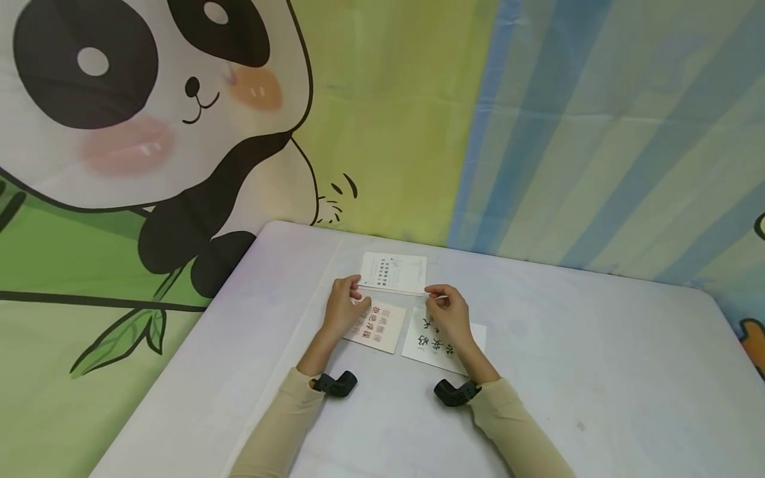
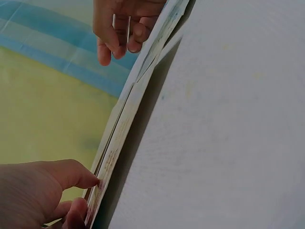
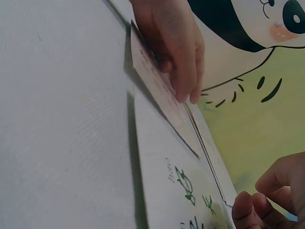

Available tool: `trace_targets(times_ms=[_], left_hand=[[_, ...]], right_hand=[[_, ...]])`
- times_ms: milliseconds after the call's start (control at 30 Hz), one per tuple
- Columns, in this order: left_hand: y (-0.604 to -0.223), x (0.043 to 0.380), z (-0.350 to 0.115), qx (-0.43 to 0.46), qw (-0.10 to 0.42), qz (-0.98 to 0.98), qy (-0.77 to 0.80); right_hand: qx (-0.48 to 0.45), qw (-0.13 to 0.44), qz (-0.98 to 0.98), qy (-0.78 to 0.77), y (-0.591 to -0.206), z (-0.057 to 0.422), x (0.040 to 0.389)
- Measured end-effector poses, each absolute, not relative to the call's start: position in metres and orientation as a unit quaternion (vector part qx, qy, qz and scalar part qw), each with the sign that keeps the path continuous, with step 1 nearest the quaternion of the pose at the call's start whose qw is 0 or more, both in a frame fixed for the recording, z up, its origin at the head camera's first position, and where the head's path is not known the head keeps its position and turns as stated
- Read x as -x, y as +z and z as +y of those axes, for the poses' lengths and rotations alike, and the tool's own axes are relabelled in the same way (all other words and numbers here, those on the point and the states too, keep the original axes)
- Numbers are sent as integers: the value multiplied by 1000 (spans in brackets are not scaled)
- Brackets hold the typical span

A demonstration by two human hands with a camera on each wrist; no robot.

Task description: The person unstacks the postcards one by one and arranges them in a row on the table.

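Observation:
A white booklet (image 1: 406,271) with dark characters lies at the far side of the table. My left hand (image 1: 343,309) reaches its left near corner, fingertips right at the edge. That hand also covers part of a card with red characters (image 1: 382,330) below it. At the booklet's right near corner is my right hand (image 1: 449,317), fingers loosely bent, thumb and forefinger close together. It hangs over a white card with bold black characters (image 1: 421,352). In the left wrist view the left thumb (image 2: 81,177) lies by the edge of the booklets.
The three printed pieces lie close together on a white-covered table (image 1: 568,372). Behind the table hangs a cloth backdrop (image 1: 388,119) with a panda and stripes. Black wrist cameras (image 1: 337,384) sit on both forearms.

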State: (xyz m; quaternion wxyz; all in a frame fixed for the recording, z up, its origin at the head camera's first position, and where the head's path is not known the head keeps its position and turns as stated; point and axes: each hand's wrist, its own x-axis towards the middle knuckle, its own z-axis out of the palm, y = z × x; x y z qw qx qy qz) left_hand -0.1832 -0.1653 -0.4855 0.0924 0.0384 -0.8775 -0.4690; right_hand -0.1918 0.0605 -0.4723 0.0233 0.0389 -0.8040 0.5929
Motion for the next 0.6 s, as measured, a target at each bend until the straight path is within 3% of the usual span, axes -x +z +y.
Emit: trace_targets(times_ms=[267, 600], left_hand=[[-486, 187, -163, -46, 84, -880, -465], [-489, 188, -166, -52, 78, -882, -462]], right_hand=[[-74, 55, -817, 569, -491, 63, 196], [-75, 38, -848, 524, -490, 58, 203]])
